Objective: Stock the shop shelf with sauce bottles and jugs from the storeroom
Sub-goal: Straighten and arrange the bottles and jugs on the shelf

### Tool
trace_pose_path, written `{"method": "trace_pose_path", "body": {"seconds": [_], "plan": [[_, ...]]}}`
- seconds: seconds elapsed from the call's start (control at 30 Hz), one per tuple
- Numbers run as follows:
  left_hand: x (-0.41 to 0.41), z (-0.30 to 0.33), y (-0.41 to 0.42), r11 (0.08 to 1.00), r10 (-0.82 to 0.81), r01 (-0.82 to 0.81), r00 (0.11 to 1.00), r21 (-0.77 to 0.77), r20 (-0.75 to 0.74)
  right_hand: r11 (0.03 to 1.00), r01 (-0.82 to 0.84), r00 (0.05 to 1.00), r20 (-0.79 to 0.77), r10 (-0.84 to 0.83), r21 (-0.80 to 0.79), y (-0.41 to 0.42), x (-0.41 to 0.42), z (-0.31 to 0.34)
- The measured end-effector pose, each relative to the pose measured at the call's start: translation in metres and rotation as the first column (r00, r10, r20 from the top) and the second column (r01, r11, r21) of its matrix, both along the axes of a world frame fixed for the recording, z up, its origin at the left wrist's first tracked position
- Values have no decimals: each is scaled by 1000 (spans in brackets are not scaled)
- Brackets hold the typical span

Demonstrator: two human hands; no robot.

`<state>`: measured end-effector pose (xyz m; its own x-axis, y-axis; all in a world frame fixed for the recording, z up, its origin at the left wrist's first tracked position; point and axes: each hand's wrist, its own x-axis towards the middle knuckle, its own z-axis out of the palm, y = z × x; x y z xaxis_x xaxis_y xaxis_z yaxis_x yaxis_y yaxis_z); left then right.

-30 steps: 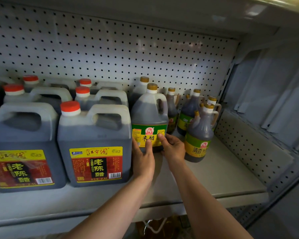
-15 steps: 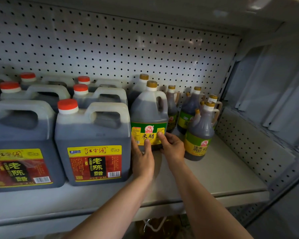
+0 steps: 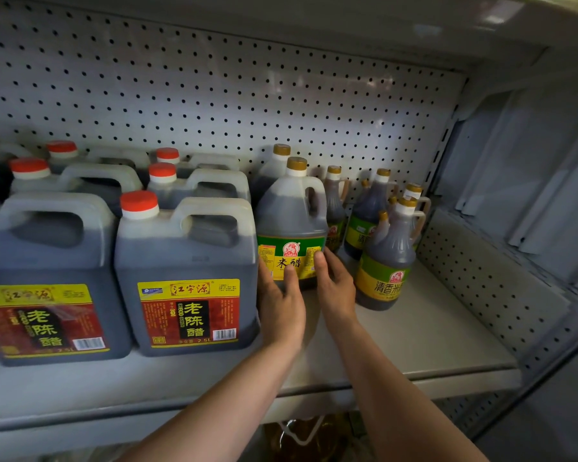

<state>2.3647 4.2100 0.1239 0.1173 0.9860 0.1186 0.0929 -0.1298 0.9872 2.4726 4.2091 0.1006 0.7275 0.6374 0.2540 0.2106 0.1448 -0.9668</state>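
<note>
Head view shows the rice vinegar jug (image 3: 291,228) standing upright on the shelf (image 3: 431,331), directly in front of both hands and between them. The left hand (image 3: 281,301) holds its lower left side with the thumb on the label; the right hand (image 3: 336,288) presses the lower right side. The red-capped aged vinegar jug (image 3: 184,275) is touching or just beside it on the left. On the right, the fragrant rice vinegar bottle (image 3: 387,261) stands near, and open shelf lies in front.

"米醋" on jug (image 3: 291,228); "老陈醋" on jug (image 3: 187,278)
</note>
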Motion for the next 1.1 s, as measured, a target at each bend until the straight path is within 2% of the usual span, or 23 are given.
{"method": "trace_pose_path", "body": {"seconds": [0.1,0.4,0.53,0.6,0.7,0.77,0.8,0.9,0.97,1.03,1.1], "plan": [[3,10,-2,997,6,-9,999,80,34,1000,-23,1000,17,24,-9,-2,0,1],[0,9,-13,998,-23,18,996,53,92,999,13,1000,0,-13,32,-12,-3,6],[6,5,-19,990,-112,102,988,99,102,973,140,990,-28,-137,184,-40,-8,19],[14,2,-25,985,-159,150,981,86,109,935,213,976,-94,-194,282,-61,-3,33],[29,2,-43,966,-259,256,961,36,100,854,407,913,-150,-378,325,-87,25,47],[42,3,-51,946,-325,324,943,19,69,818,500,866,-137,-481,285,-96,49,48],[49,3,-55,933,-360,360,931,6,57,830,511,860,-115,-498,224,-97,61,45],[67,3,-63,893,-445,447,894,-50,46,927,376,923,-90,-374,1,-92,87,19],[75,2,-66,883,-464,463,886,-71,7,945,302,950,-36,-309,-126,-85,92,0],[79,1,-66,891,-450,447,893,-77,-20,943,288,957,11,-290,-165,-80,91,-8],[80,1,-62,910,-412,410,911,-68,-23,960,253,967,31,-251,-123,-80,88,-7]]}}
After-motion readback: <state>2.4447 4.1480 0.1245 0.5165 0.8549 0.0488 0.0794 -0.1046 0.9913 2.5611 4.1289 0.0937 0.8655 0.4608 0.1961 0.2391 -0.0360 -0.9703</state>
